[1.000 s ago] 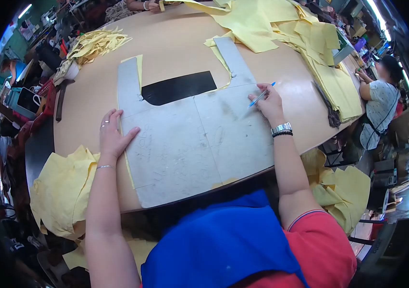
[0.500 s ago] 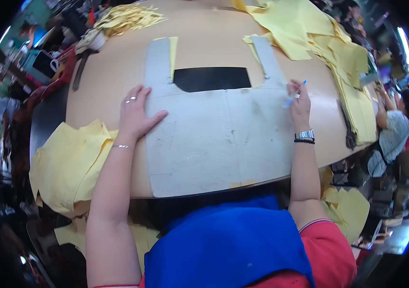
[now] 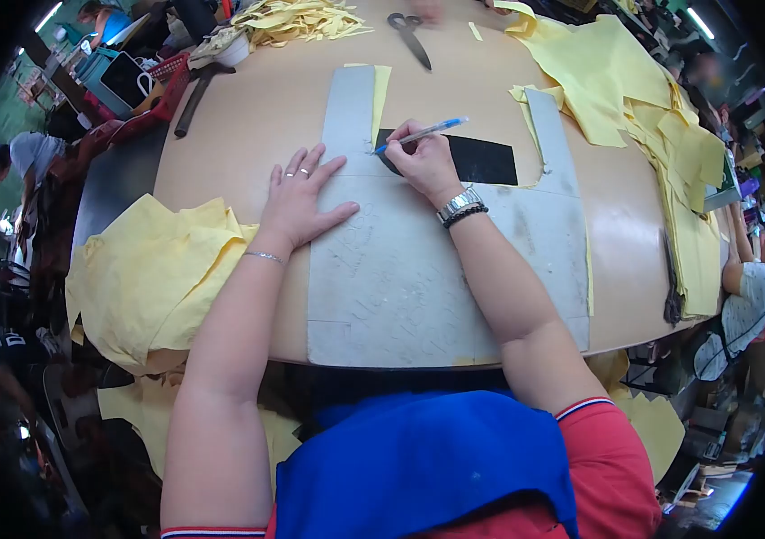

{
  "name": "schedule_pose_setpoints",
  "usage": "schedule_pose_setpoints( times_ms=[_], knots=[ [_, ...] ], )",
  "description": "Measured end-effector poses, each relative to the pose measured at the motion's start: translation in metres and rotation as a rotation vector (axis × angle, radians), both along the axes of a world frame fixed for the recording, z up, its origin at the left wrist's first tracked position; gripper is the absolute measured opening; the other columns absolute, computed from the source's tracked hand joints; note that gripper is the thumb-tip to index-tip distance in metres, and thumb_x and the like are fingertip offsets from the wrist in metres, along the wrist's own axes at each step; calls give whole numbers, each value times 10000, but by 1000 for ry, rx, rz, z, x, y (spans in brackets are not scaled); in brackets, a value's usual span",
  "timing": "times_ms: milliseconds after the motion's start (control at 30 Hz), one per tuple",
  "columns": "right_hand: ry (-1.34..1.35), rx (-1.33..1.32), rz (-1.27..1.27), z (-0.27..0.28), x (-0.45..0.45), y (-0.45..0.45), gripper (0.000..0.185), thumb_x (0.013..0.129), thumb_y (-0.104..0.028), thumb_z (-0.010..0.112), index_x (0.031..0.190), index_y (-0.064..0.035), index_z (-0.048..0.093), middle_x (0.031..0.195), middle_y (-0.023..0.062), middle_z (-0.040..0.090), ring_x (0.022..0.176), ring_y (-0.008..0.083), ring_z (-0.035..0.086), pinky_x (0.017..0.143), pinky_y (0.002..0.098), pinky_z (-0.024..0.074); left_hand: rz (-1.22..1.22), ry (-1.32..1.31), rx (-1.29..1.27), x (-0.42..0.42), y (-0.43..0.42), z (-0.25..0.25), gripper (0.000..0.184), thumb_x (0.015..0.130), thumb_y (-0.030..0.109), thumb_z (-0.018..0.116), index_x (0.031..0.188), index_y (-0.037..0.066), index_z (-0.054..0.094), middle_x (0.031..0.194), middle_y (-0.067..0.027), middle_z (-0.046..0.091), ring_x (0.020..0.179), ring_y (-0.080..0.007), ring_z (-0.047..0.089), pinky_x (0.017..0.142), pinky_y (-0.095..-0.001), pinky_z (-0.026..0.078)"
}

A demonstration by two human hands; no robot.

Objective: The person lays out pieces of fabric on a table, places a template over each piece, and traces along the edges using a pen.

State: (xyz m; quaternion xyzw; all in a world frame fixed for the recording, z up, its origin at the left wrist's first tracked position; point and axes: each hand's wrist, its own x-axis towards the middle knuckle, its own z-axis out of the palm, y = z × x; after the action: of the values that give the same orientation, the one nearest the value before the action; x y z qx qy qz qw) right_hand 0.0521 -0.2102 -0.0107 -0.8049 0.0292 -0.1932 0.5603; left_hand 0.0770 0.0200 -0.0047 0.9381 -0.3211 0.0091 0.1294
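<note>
A large grey template [image 3: 400,269] with two upright arms lies over yellow material, whose edges show beside both arms. My left hand [image 3: 303,202] lies spread on the template's left edge, its fingers apart. My right hand [image 3: 424,164] is closed around a blue and clear pen [image 3: 443,125], whose tip is at the inner corner of the left arm. Behind that hand, a black piece [image 3: 485,162] lies in the gap between the arms, partly covered by the hand.
Scissors [image 3: 411,43] and a blurred hand [image 3: 426,10] are at the far edge. Yellow strips [image 3: 297,22] and a dark-handled tool [image 3: 195,101] lie back left. Yellow sheets lie left [image 3: 153,278] and right [image 3: 580,67]. A person [image 3: 746,296] is at the right.
My right hand has moved with the pen from the template's right side to the left arm's inner corner. My left hand stays spread on the left edge. Scissors now show at the far edge.
</note>
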Motion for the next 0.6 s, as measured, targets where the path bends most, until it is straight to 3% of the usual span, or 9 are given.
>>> schedule_pose_setpoints(
  times_ms=[133, 433, 533, 600],
  knots=[
    [26, -125, -12, 3, -3, 1, 159, 790, -178, 660, 819, -22, 654, 660, 92, 671, 606, 142, 648, 589, 276, 506, -2, -15, 7, 1, 0, -2, 779, 742, 672, 611, 1404, 289, 461, 1529, -77, 316, 1429, -278, 239, 1154, -536, 147],
    [-63, -127, 19, -4, 1, 3, 178, 794, -192, 648, 819, -16, 655, 638, 99, 659, 572, 164, 634, 579, 283, 499, -13, -5, -8, 1, 1, 0, 783, 751, 660, 614, 1415, 280, 448, 1531, -83, 308, 1430, -292, 235, 1138, -565, 158],
    [54, -183, 16, 2, -1, 1, 186, 796, -196, 645, 841, -17, 665, 666, 96, 669, 611, 159, 641, 606, 284, 505, -3, 17, -6, 0, 0, 2, 781, 745, 672, 608, 1407, 286, 460, 1531, -81, 312, 1431, -282, 234, 1152, -539, 154],
    [-4, -74, -24, -4, -5, -6, 201, 816, -205, 638, 872, -14, 669, 690, 90, 676, 647, 146, 644, 625, 279, 507, -3, 30, -11, 1, 2, 3, 782, 747, 669, 610, 1409, 282, 459, 1533, -82, 311, 1432, -285, 234, 1151, -541, 156]
  ],
)
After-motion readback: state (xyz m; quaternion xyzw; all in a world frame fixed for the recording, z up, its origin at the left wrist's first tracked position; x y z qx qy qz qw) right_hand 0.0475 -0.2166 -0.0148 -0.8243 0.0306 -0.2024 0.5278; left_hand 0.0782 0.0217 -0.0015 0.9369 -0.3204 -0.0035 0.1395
